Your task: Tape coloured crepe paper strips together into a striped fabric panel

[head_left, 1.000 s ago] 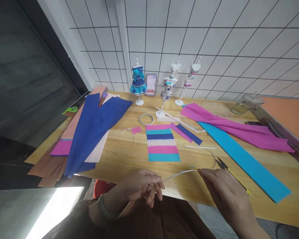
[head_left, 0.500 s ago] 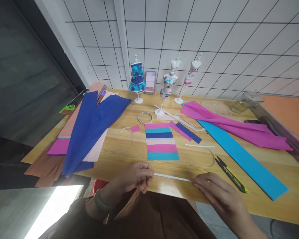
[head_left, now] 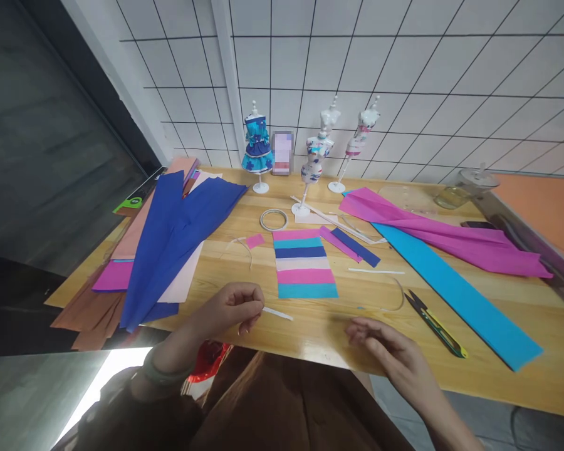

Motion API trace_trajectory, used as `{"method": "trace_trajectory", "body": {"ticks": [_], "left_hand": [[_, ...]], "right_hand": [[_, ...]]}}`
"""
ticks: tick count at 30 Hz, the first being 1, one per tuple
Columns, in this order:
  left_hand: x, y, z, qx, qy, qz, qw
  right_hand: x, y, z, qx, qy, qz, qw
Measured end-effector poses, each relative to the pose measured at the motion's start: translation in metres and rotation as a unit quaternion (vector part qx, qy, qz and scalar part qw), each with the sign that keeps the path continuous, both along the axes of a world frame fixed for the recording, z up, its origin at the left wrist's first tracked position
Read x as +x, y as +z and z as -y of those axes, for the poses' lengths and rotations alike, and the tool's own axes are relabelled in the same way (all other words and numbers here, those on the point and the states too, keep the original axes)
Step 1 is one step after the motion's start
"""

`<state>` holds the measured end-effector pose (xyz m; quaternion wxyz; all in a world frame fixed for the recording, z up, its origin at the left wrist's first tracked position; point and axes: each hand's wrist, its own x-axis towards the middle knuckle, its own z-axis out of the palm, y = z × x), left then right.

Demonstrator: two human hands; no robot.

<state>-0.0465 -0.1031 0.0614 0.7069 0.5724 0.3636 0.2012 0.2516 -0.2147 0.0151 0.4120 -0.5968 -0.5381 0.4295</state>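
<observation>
My left hand (head_left: 228, 308) is closed in a pinch on one end of a thin white paper strip (head_left: 277, 313), just above the wooden table (head_left: 310, 326) near its front edge. The strip's other end hangs free. My right hand (head_left: 388, 351) hovers low to the right with its fingers loosely apart and nothing in them. A striped piece of pink, teal, blue and white paper bands (head_left: 304, 263) lies flat just beyond the strip. Yellow-handled scissors (head_left: 435, 322) lie to the right of my right hand.
Dark blue paper sheets (head_left: 178, 238) and pink and brown ones cover the left side. Magenta paper (head_left: 442, 235) and a long cyan strip (head_left: 455, 294) lie at the right. Three small mannequins (head_left: 317, 156) stand at the back. A tape roll (head_left: 274, 220) lies mid-table.
My right hand has let go of the white strip and drawn away. My left hand has carried the strip to the left and forward over the table.
</observation>
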Motion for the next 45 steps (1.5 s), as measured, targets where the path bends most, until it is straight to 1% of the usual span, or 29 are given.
{"method": "trace_trajectory", "body": {"ticks": [3, 8, 10, 13, 16, 20, 23, 29, 33, 37, 40, 43, 45], "left_hand": [[0.000, 0.016, 0.000, 0.047, -0.033, 0.010, 0.998], [0.002, 0.034, 0.002, 0.071, -0.062, 0.028, 0.995], [0.000, 0.039, 0.003, 0.077, -0.059, 0.038, 0.995], [-0.005, 0.043, 0.005, 0.081, -0.049, 0.052, 0.994], [-0.010, 0.041, 0.005, 0.083, -0.035, 0.059, 0.994], [-0.013, 0.034, 0.004, 0.067, -0.021, 0.077, 0.995], [-0.013, 0.031, 0.004, 0.053, -0.021, 0.088, 0.995], [-0.014, 0.032, 0.005, 0.062, -0.017, 0.090, 0.994], [-0.016, 0.032, 0.006, 0.057, -0.015, 0.086, 0.995], [-0.018, 0.027, 0.005, 0.055, -0.008, 0.082, 0.995], [-0.020, 0.024, 0.004, 0.054, -0.003, 0.062, 0.997], [-0.021, 0.021, 0.002, 0.067, -0.007, 0.023, 0.997], [-0.021, 0.019, 0.001, 0.083, -0.013, -0.013, 0.996]], "right_hand": [[-0.012, -0.003, -0.013, -0.012, -0.007, -0.030, 0.999], [-0.038, -0.001, -0.035, -0.023, 0.065, -0.074, 0.995], [-0.046, -0.001, -0.040, -0.044, 0.105, -0.128, 0.985], [-0.054, -0.003, -0.043, -0.082, 0.150, -0.227, 0.959], [-0.059, -0.010, -0.042, -0.106, 0.159, -0.282, 0.940], [-0.063, -0.020, -0.043, -0.119, 0.138, -0.303, 0.936], [-0.067, -0.023, -0.044, -0.136, 0.117, -0.321, 0.930], [-0.079, -0.019, -0.045, -0.168, 0.129, -0.381, 0.900], [-0.081, -0.015, -0.046, -0.176, 0.095, -0.415, 0.888], [-0.076, -0.015, -0.047, -0.181, 0.076, -0.419, 0.887], [-0.072, -0.015, -0.046, -0.180, 0.062, -0.407, 0.893], [-0.066, -0.010, -0.043, -0.168, 0.043, -0.373, 0.911], [-0.060, -0.004, -0.041, -0.155, 0.033, -0.327, 0.932]]}}
